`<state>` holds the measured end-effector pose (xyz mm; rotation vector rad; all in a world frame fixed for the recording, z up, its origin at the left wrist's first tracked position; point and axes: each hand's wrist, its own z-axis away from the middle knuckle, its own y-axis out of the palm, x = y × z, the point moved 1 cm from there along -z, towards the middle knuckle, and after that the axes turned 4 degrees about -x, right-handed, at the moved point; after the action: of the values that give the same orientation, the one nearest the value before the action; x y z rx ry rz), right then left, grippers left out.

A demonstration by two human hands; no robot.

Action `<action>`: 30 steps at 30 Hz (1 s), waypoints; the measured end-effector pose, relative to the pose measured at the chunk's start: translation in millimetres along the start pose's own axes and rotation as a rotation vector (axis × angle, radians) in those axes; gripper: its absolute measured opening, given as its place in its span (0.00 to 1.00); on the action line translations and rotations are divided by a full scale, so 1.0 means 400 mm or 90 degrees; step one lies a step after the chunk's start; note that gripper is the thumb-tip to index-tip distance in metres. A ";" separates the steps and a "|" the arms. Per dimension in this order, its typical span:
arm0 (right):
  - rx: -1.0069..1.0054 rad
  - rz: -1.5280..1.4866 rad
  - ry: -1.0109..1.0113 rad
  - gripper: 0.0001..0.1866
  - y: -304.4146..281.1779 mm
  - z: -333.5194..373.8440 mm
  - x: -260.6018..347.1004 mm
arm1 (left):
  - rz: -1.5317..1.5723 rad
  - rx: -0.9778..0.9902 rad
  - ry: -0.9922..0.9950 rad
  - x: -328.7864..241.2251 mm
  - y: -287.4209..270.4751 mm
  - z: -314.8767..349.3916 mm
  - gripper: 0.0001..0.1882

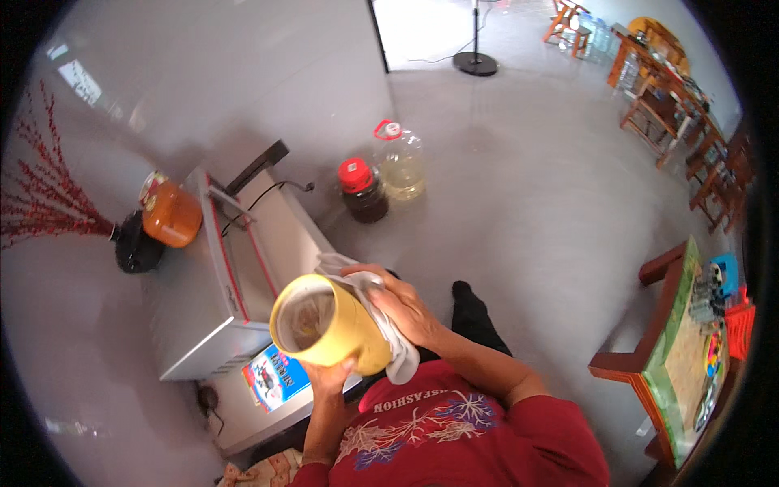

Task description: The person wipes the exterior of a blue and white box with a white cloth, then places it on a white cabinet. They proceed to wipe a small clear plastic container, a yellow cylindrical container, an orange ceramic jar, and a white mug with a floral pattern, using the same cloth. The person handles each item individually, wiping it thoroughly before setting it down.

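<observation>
Tilted in front of my chest is a yellow cylindrical canister (pixel 355 329), its open mouth turned toward the upper left. The inside looks pale, with something brownish at the bottom that I cannot make out. My left hand (pixel 331 377) grips the canister from below, thumb against its side. A whitish cloth (pixel 396 347) lies along the canister's far right side. My right hand (pixel 404 307) is closed over that cloth and presses it to the canister; some of its fingers are hidden behind the fabric.
A silver cabinet-like appliance (pixel 191 304) stands left on a pale counter (pixel 296 219), beside a blue booklet (pixel 277 377). An orange-filled jar (pixel 173 215) and black vase (pixel 136 243) are there too. Floor bottles include a red-capped jar (pixel 365 199). A low table (pixel 669 349) stands right.
</observation>
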<state>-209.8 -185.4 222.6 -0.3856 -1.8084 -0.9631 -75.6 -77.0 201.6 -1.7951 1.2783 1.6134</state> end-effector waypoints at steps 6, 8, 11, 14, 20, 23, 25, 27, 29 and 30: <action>-0.131 0.594 -0.227 0.16 -0.094 0.019 -0.035 | 0.036 0.035 -0.062 0.040 0.045 0.020 0.50; -0.107 0.585 -0.146 0.15 -0.117 0.033 -0.015 | 0.036 0.057 -0.060 0.027 0.081 0.013 0.49; -0.182 0.416 -0.084 0.15 -0.120 0.058 0.030 | 0.032 0.063 -0.085 0.029 0.097 0.003 0.48; -0.211 0.305 -0.135 0.16 -0.100 0.077 0.126 | 0.033 0.073 -0.085 0.022 0.111 0.001 0.49; -0.125 0.338 -0.339 0.25 -0.033 0.095 0.093 | 0.068 0.110 -0.082 0.026 0.119 0.017 0.49; -0.061 0.153 -0.171 0.23 -0.048 0.080 0.095 | 0.028 0.155 -0.108 0.037 0.096 0.024 0.49; -0.040 -0.037 -0.068 0.20 -0.060 0.048 0.094 | 0.022 0.195 -0.093 0.042 0.095 0.033 0.51; 0.079 -0.095 -0.014 0.19 -0.090 0.015 0.092 | 0.025 0.213 -0.076 0.040 0.102 0.043 0.53; 0.119 -0.139 0.039 0.23 -0.086 0.004 0.095 | 0.023 0.182 -0.088 0.042 0.100 0.045 0.55; 0.087 -0.074 -0.002 0.22 -0.080 0.006 0.094 | 0.023 0.156 -0.085 0.054 0.091 0.042 0.55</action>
<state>-248.5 -210.1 241.5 -0.1991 -1.9042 -0.9115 -116.9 -89.2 186.9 -1.5006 1.3859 1.4949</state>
